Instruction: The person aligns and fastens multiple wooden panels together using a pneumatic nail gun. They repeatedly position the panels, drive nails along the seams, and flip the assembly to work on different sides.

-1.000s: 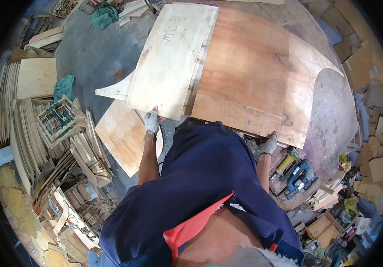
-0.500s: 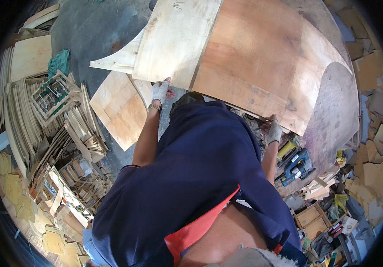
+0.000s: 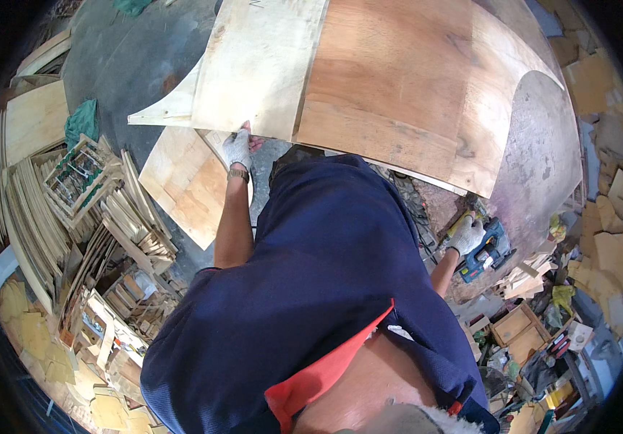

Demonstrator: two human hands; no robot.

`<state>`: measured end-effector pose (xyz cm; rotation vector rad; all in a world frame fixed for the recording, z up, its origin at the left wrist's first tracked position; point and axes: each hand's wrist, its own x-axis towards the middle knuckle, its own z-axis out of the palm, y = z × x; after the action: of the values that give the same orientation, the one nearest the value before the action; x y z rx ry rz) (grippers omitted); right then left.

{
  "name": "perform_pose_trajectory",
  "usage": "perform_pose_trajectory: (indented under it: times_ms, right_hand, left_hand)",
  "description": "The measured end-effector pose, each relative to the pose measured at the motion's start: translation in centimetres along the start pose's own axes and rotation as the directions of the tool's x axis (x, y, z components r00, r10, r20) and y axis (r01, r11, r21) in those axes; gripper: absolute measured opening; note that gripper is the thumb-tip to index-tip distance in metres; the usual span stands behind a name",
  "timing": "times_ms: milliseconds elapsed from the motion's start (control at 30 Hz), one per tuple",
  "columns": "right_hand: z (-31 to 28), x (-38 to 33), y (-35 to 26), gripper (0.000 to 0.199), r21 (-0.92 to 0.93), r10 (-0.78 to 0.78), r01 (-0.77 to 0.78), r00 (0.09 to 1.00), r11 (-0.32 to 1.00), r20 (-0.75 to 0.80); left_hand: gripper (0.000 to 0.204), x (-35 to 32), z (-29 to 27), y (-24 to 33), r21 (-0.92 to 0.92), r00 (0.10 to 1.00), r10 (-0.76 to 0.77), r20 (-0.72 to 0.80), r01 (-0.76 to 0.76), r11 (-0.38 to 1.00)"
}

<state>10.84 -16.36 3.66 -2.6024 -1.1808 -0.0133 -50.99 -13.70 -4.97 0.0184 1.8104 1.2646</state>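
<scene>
the pale plywood sheet (image 3: 261,69) lies at the far side, just left of a browner panel (image 3: 391,87); the left hand (image 3: 237,150) pinches its near edge. it looks thin, stiff and fairly light, perhaps splintery, best held by its edges. the right hand (image 3: 467,235) curls over a yellow tool (image 3: 460,219); whether its fingers close around it cannot be told. at left, a wooden crate (image 3: 96,202) holds slim metal-looking pieces (image 3: 80,170); near right sits a divided wooden box (image 3: 517,335).
</scene>
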Motion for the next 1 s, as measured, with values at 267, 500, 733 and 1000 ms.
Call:
perform_pose_trajectory:
  times_ms: [267, 500, 733, 1000]
  right_hand:
    - [0.2, -1.2, -3.1, 0.036, 0.087, -0.031, 0.033, 0.999, 0.996, -0.027]
    - [2.5, -2.2, -9.6, 0.032, 0.516, -0.088, 0.031, 0.992, 0.856, 0.086]
    - [6.3, -7.5, -23.9, 0.063, 0.550, -0.907, 0.725, 0.382, 0.414, 0.179]
    - [12.1, -17.1, -32.9, 0.050, 0.466, -0.963, 0.883, -0.075, 0.057, 0.260]
  left_hand:
    - [0.046, -0.7, 0.6, -0.1, 0.044, 0.999, 0.020, 0.048, -0.022, 0.999]
    - [0.053, 0.1, -0.9, 5.8, 0.791, 0.996, 0.004, 0.088, -0.073, 0.607]
    - [0.065, 11.7, 1.3, 15.3, 0.821, 0.661, 0.719, 0.214, -0.521, 0.235]
    - [0.075, 22.4, 5.8, 19.4, 0.708, 0.592, 0.697, 0.404, -0.685, 0.172]
